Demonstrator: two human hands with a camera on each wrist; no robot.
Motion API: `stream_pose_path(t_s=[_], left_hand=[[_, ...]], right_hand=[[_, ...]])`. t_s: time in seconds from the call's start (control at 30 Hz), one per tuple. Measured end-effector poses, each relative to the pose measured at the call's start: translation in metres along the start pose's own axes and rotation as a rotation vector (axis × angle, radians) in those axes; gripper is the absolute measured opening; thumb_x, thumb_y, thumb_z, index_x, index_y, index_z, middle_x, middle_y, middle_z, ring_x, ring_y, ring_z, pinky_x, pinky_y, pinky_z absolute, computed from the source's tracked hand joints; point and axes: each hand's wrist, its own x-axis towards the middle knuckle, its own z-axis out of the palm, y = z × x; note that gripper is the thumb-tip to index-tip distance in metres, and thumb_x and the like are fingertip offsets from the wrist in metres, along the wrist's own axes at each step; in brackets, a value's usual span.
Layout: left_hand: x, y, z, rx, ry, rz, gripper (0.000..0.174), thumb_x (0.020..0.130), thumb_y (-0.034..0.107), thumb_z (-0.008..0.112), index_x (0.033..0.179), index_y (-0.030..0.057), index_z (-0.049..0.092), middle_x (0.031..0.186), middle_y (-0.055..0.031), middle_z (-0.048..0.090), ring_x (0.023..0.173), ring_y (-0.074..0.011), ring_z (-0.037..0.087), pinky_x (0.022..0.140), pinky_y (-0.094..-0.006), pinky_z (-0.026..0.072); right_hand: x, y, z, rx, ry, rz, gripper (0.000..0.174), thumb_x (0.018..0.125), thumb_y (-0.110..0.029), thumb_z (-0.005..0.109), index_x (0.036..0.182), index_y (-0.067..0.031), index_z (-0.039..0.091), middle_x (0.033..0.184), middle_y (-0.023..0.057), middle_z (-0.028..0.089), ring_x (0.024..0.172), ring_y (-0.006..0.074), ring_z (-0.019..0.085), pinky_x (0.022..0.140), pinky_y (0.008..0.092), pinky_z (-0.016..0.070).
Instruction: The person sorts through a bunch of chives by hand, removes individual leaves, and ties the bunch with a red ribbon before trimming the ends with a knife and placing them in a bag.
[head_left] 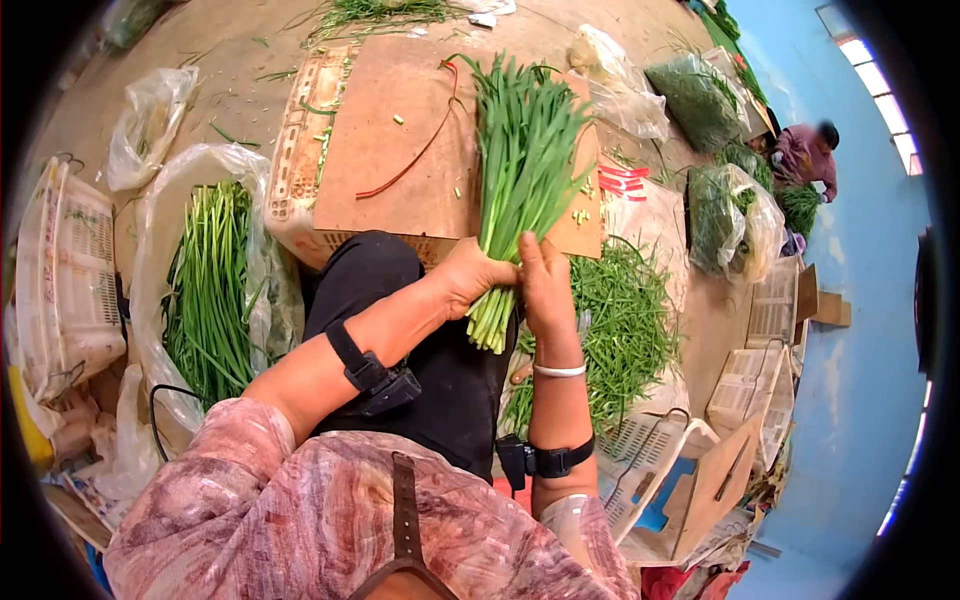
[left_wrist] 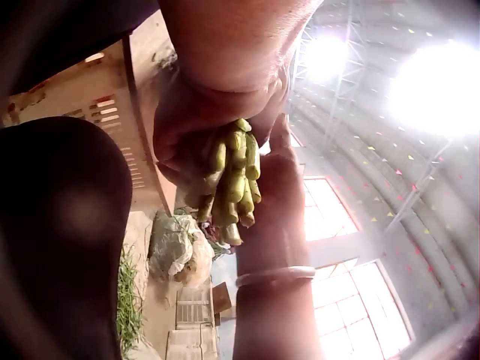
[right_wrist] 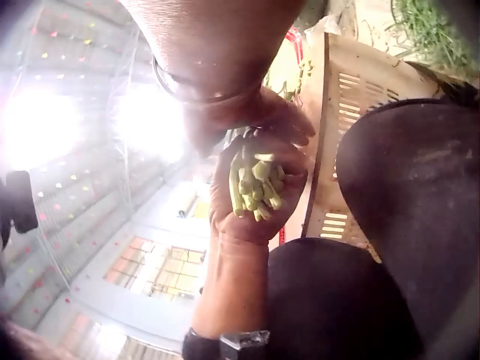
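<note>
A thick bunch of garlic chives (head_left: 525, 150) stretches away from me, its green leaves over the board and its pale cut stem ends (head_left: 490, 322) towards my lap. My left hand (head_left: 470, 277) grips the stems from the left. On the other side my right hand (head_left: 545, 290) holds the same bunch, thumb up along the leaves. Both wrist views look at the cut ends (left_wrist: 238, 184), which poke out below the left hand (right_wrist: 255, 225). A red tie strip (head_left: 420, 160) lies loose on the brown board (head_left: 400, 120), left of the leaves.
The board lies across an upturned plastic crate (head_left: 295, 190). Loose greens (head_left: 620, 320) are heaped at right, near red strips (head_left: 622, 182). More chives (head_left: 210, 290) lie in a clear bag at left. Crates (head_left: 745, 385) line the right; another person (head_left: 805, 160) sits by the blue wall.
</note>
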Motion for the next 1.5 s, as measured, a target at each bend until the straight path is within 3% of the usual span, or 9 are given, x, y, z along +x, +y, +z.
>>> stream_pose_path(t_s=[0.27,0.57,0.63,0.67,0.8,0.87,1.17,1.33,1.5], left_hand=[[-0.008,0.039,0.025,0.785,-0.241,0.274,0.051,0.058,0.012,0.068,0.105,0.0003,0.052,0.088,-0.0066,0.059,0.085,-0.0149,0.055,0.077,-0.0292,0.0453],[0.054,0.110,0.025,1.016,-0.394,0.619,0.038,0.061,0.017,0.076,0.093,0.0022,0.060,0.073,-0.0051,0.063,0.070,-0.0139,0.059,0.067,-0.0304,0.0483],[0.076,0.113,0.003,1.191,-0.442,0.255,0.041,0.063,0.019,0.075,0.096,0.0041,0.056,0.074,-0.0086,0.061,0.069,-0.0155,0.058,0.062,-0.0305,0.0485],[0.110,0.089,-0.030,1.217,-0.464,0.684,0.041,0.063,0.019,0.076,0.097,0.0054,0.058,0.066,-0.0065,0.061,0.062,-0.0137,0.058,0.058,-0.0288,0.0487],[0.110,0.091,-0.036,1.168,-0.338,0.100,0.048,0.061,0.024,0.077,0.102,0.0067,0.059,0.078,-0.0098,0.063,0.070,-0.0176,0.061,0.064,-0.0308,0.0492],[0.111,0.092,-0.020,1.534,-0.413,0.803,0.054,0.058,0.026,0.078,0.104,0.0054,0.058,0.086,-0.0147,0.063,0.080,-0.0249,0.060,0.072,-0.0333,0.0483],[0.059,0.062,0.050,1.528,-0.415,0.891,0.065,0.065,0.014,0.070,0.123,0.0024,0.043,0.109,-0.0204,0.054,0.101,-0.0298,0.053,0.090,-0.0380,0.0405],[-0.008,0.053,0.107,1.499,-0.538,0.045,0.053,0.065,0.010,0.064,0.114,-0.0007,0.048,0.080,-0.0183,0.062,0.076,-0.0325,0.061,0.068,-0.0390,0.0491],[-0.039,0.043,0.062,1.898,-0.788,-0.293,0.042,0.057,0.018,0.068,0.093,0.0006,0.055,0.084,-0.0208,0.062,0.084,-0.0360,0.060,0.072,-0.0405,0.0484]], right_hand=[[0.020,-0.030,-0.023,0.578,-0.206,-0.373,0.068,0.072,-0.038,0.073,0.119,0.0025,0.044,0.107,0.0168,0.058,0.097,0.0356,0.059,0.080,0.0443,0.0520],[0.073,-0.080,-0.019,0.399,-0.072,-0.829,0.045,0.063,-0.009,0.079,0.100,0.0027,0.055,0.095,0.0059,0.060,0.082,0.0144,0.057,0.075,0.0273,0.0472],[0.085,-0.064,-0.009,0.242,0.073,-0.889,0.048,0.062,-0.013,0.080,0.100,0.0033,0.056,0.095,0.0059,0.060,0.084,0.0159,0.056,0.076,0.0273,0.0462],[0.092,-0.052,-0.002,0.180,0.163,-0.921,0.050,0.061,-0.014,0.080,0.101,0.0037,0.056,0.095,0.0059,0.060,0.085,0.0164,0.056,0.077,0.0273,0.0460],[0.102,-0.025,0.015,0.309,0.308,-0.875,0.053,0.062,-0.015,0.080,0.104,0.0048,0.054,0.099,0.0070,0.058,0.090,0.0169,0.054,0.084,0.0294,0.0428],[0.098,-0.033,0.011,0.399,0.275,-0.769,0.053,0.064,-0.015,0.078,0.105,0.0054,0.052,0.102,0.0079,0.057,0.091,0.0169,0.053,0.083,0.0291,0.0425],[0.033,-0.028,-0.020,0.825,0.389,-0.838,0.075,0.074,-0.023,0.074,0.130,0.0004,0.031,0.124,0.0088,0.045,0.111,0.0213,0.047,0.094,0.0356,0.0400],[-0.058,-0.008,-0.076,0.982,0.058,-0.649,0.062,0.079,-0.034,0.063,0.130,-0.0080,0.038,0.120,0.0167,0.051,0.106,0.0312,0.052,0.092,0.0472,0.0439],[-0.166,0.083,-0.189,1.133,0.843,-0.125,0.037,0.087,-0.028,0.054,0.116,-0.0059,0.052,0.120,0.0137,0.053,0.107,0.0290,0.051,0.096,0.0448,0.0396]])
